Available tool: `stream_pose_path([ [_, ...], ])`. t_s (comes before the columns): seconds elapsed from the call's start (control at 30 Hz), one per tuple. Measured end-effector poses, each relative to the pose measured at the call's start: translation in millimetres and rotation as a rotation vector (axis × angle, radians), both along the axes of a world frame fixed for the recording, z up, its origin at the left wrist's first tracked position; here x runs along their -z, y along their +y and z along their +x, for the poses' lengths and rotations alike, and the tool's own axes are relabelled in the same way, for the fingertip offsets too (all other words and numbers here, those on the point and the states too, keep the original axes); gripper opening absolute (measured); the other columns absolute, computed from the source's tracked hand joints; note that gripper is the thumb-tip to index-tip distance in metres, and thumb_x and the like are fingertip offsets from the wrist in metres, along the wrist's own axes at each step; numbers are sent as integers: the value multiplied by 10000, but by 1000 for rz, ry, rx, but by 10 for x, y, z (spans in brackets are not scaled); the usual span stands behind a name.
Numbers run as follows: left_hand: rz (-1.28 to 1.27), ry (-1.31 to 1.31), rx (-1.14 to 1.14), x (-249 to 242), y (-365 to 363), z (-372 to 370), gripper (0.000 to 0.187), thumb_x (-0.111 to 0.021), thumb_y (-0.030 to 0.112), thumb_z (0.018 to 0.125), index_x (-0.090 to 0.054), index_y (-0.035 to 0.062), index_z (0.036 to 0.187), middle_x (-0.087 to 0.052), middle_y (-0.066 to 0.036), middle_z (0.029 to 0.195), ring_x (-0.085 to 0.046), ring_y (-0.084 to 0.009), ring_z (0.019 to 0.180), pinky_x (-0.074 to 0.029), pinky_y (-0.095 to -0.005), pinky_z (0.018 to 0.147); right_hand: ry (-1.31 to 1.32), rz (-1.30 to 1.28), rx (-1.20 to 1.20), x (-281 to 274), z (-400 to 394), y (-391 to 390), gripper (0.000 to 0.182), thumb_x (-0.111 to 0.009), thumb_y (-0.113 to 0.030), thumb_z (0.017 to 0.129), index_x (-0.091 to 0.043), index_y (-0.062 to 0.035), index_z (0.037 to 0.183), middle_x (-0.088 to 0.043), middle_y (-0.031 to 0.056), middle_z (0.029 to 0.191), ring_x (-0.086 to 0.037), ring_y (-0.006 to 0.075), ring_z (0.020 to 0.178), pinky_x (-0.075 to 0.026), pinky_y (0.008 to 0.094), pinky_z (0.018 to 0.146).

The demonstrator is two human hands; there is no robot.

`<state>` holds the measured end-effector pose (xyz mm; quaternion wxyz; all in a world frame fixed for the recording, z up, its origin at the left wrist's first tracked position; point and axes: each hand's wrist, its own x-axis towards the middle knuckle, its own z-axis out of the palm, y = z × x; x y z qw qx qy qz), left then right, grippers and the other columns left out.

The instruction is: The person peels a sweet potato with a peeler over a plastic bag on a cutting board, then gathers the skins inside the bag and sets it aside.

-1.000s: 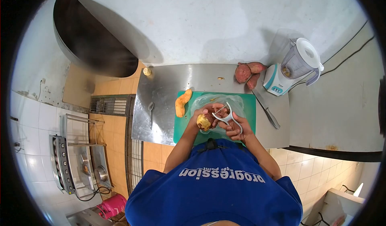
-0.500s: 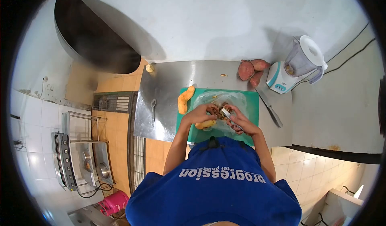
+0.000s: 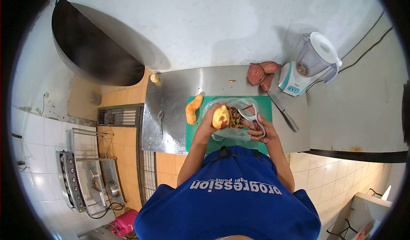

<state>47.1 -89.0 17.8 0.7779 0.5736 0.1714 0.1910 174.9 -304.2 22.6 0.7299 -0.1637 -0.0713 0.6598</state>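
Note:
My left hand (image 3: 207,124) is closed around a mostly peeled yellow sweet potato (image 3: 221,117) with darker patches on its surface. My right hand (image 3: 266,131) grips a white peeler (image 3: 257,120) by its handle, its head towards the sweet potato but apart from it. Beneath both hands, a clear plastic bag (image 3: 243,100) lies spread over a green cutting board (image 3: 267,107). Brownish peelings (image 3: 236,120) are heaped on the bag between the hands. Another peeled orange sweet potato (image 3: 193,110) rests at the board's left edge.
Red-skinned sweet potatoes (image 3: 256,74) sit at the back of the steel table (image 3: 175,84), near a blender (image 3: 299,78). A knife (image 3: 285,114) lies right of the board, a spoon (image 3: 160,122) to its left. A dark wok-like pan (image 3: 94,48) hangs at upper left.
My left hand has left the peelings and taken up the sweet potato that lay on the board's near side. My right hand has turned the peeler and moved slightly right.

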Motion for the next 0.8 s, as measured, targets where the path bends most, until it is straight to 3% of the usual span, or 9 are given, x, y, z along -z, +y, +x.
stream_pose_path([
  [0.03,0,4,-4,-62,-1,-14,361,-648,310,947,-619,13,1151,-662,-111,1081,-653,-214,989,-559,-330,800,4,0,-4,-8,-5,-1,553,-483,-441,1067,-278,-301,1561,-479,38,912,-328,33,505,-255,187,429],
  [0.13,-710,-5,60,-119,99,31,271,-537,326,1021,-590,74,1106,-624,-115,1123,-650,-281,952,-583,-409,795,-17,-13,13,-15,-3,1,520,-478,-443,1068,-312,-287,1534,-484,43,922,-324,34,506,-262,191,435],
  [0.27,-420,-24,-16,-125,10,-4,303,-524,370,1021,-599,80,1070,-635,-128,1099,-652,-291,903,-582,-414,786,-56,-44,15,45,27,10,354,-465,-451,1071,-451,-263,1371,-492,29,925,-306,34,501,-242,196,424],
  [0.33,-893,100,107,-8,144,68,313,-536,371,1010,-608,68,1042,-642,-131,1078,-651,-282,919,-584,-407,787,-55,-23,1,57,30,11,325,-468,-455,1069,-473,-245,1317,-494,28,926,-304,32,502,-240,194,426],
  [0.4,-949,96,133,69,144,67,314,-542,367,1005,-612,62,1037,-646,-126,1062,-649,-273,931,-584,-404,801,16,-51,-12,71,19,0,450,-460,-442,1074,-376,-243,1469,-480,43,917,-325,37,511,-269,192,428],
  [0.47,-1005,90,158,99,112,53,315,-548,363,1001,-615,56,1031,-650,-121,1045,-647,-265,943,-584,-401,814,20,-59,0,69,11,-14,466,-462,-440,1074,-363,-244,1486,-476,42,913,-325,37,513,-268,193,427],
  [0.53,-1312,18,192,-41,50,48,322,-572,363,986,-621,49,1035,-658,-117,1007,-648,-267,962,-586,-394,828,23,-67,7,28,4,-8,483,-464,-438,1074,-350,-245,1502,-471,41,908,-324,38,514,-267,193,427],
  [0.63,-1178,125,1,-382,-63,72,337,-586,372,982,-622,47,1061,-662,-118,1013,-657,-269,970,-589,-391,828,-19,-54,16,-23,6,3,531,-472,-433,1071,-304,-265,1546,-464,36,902,-325,37,517,-265,189,429],
  [0.8,-982,124,9,-384,-73,88,367,-582,387,999,-601,38,1109,-662,-128,1039,-669,-246,941,-600,-385,801,-156,-74,51,-115,2,57,584,-490,-420,1067,-277,-240,1581,-464,23,871,-311,32,492,-261,194,424],
])
